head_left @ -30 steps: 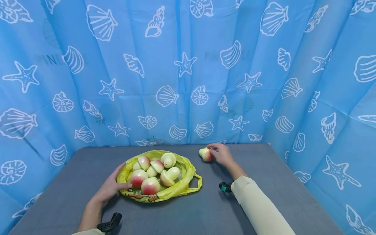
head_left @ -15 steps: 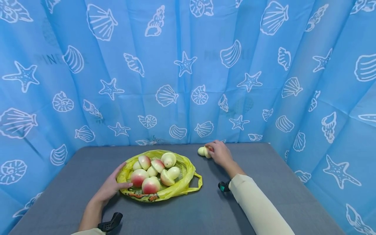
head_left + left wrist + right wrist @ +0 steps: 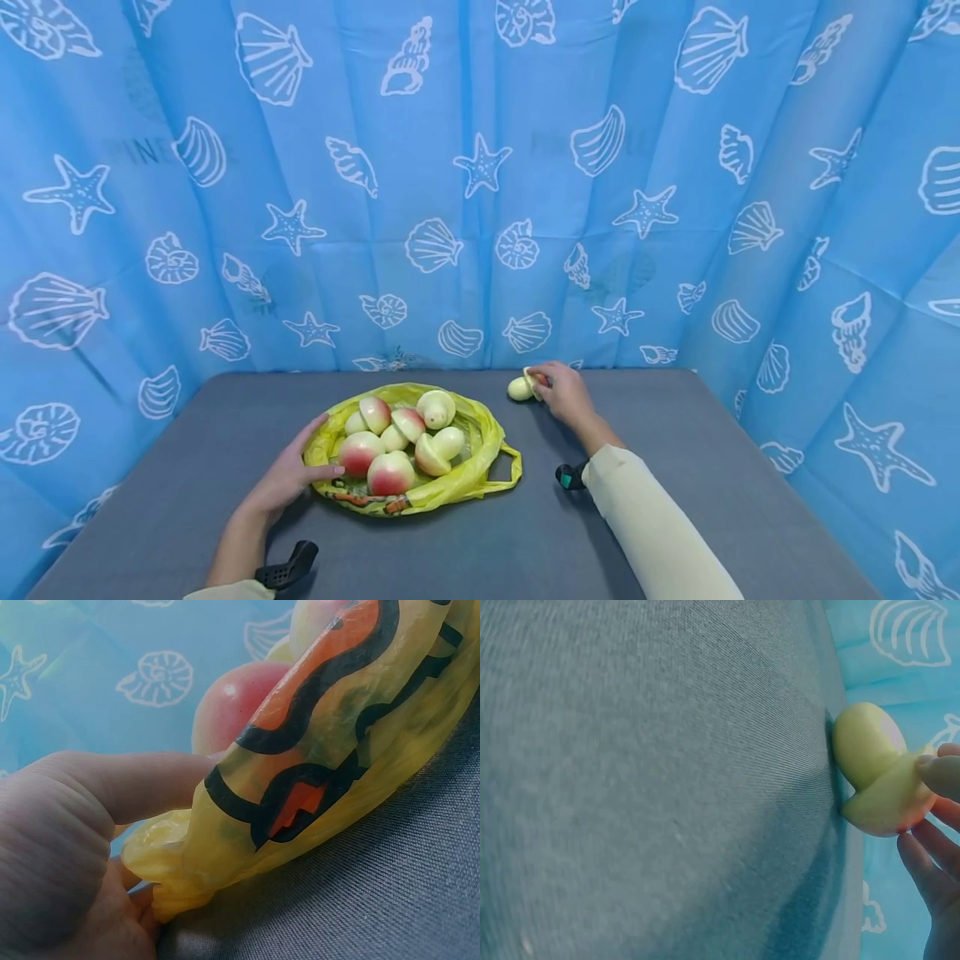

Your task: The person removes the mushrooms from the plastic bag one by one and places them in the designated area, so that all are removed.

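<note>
My left hand (image 3: 285,479) holds the rim of a yellow plastic bag (image 3: 448,492), with the thumb on the inner side and the fingers on the outer side. Black and orange print on the bag (image 3: 322,776) shows close up in the left wrist view. Inside lie several toy mushrooms (image 3: 391,473), pale with pink-red caps. At the far side of the table, my right hand (image 3: 567,398) pinches another toy mushroom (image 3: 870,742) by its cap between thumb and fingers. Its pale stem points left, and it lies at or very near the tabletop.
A grey cloth-covered table (image 3: 465,558) lies beneath everything. Behind and beside it hangs a blue curtain (image 3: 480,250) with white shell and starfish drawings. One bag handle loop (image 3: 513,467) lies out to the right.
My right hand has turned the mushroom slightly, so its stem shows more and its red cap less. The left hand keeps its hold on the bag. The head view has shifted slightly.
</note>
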`<state>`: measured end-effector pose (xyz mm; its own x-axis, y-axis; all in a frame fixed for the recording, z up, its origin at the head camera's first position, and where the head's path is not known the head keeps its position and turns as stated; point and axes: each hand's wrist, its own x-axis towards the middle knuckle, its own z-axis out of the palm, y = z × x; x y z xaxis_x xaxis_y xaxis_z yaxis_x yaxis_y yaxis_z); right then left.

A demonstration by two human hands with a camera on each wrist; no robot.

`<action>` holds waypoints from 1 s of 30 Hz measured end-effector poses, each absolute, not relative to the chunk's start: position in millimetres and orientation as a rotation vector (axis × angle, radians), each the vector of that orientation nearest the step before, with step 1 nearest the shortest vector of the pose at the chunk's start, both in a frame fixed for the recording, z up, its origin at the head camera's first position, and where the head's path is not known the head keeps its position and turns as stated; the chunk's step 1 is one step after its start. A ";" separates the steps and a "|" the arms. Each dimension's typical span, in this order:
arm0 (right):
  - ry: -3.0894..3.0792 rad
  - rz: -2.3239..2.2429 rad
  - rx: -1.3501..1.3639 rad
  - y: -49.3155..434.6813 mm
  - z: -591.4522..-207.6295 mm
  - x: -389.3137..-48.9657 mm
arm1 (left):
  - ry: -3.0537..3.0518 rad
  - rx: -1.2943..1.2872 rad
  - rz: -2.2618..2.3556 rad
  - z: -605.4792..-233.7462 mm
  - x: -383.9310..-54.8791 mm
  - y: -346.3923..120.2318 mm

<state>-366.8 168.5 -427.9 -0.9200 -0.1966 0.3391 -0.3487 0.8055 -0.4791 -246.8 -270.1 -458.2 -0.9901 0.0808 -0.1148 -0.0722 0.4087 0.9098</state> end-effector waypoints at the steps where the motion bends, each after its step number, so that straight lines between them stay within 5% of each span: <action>1: -2.718 0.815 0.410 167.6 -428.2 -366.5 | 2.517 0.004 1.634 -458.1 -246.6 -269.8; 30: -2.668 0.789 0.508 154.1 -400.6 -358.3 | 2.520 0.030 1.654 -459.4 -247.1 -271.0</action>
<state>-358.3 154.1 -400.6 -0.8884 -0.2444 0.3887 -0.4164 0.7854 -0.4579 -247.1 -271.0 -459.4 -0.9918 0.0861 -0.0944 -0.0524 0.4001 0.9150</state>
